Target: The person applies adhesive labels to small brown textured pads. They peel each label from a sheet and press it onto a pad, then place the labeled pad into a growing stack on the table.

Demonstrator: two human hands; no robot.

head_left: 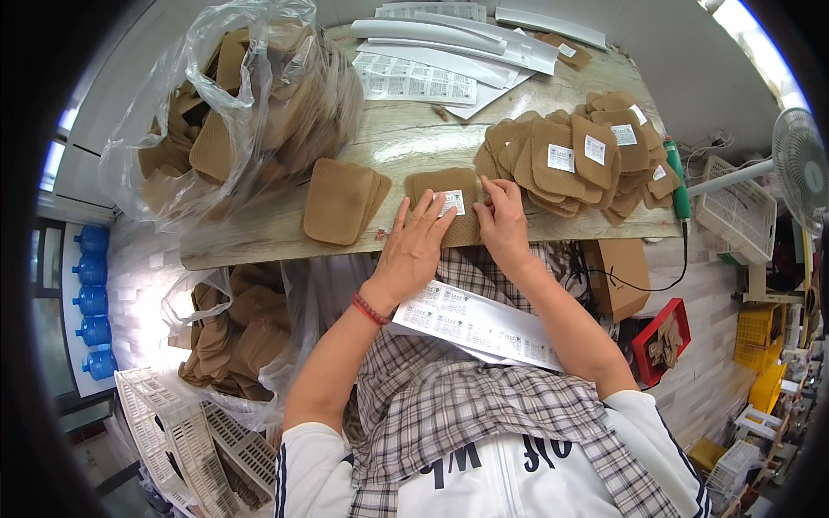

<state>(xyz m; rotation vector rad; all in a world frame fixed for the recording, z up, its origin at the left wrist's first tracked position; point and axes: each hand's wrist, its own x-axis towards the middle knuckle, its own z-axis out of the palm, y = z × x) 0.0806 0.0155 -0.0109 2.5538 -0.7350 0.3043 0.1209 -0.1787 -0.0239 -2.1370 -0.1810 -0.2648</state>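
Note:
A brown textured pad (462, 228) with rounded corners lies near the table's front edge, over at least one similar pad. On it is a white printed label (452, 203). My left hand (414, 242) rests flat over the pad's left part, fingers stretched out, fingertips at the label. Beside the pad's right edge, my right hand (503, 218) has its fingers curled and thumb close to the forefinger; whatever is between them is hidden. A small stack of unlabelled pads (339, 201) sits to the left. Across my lap lies a sheet of printed labels (471, 319).
Labelled pads (561, 160) are heaped at the right, beside a green-handled corded tool (678, 186). A clear plastic bag (250, 112) full of pads stands far left. Label sheets (414, 78) lie at the back. Below are another bag of pads (242, 328) and a red box (678, 337).

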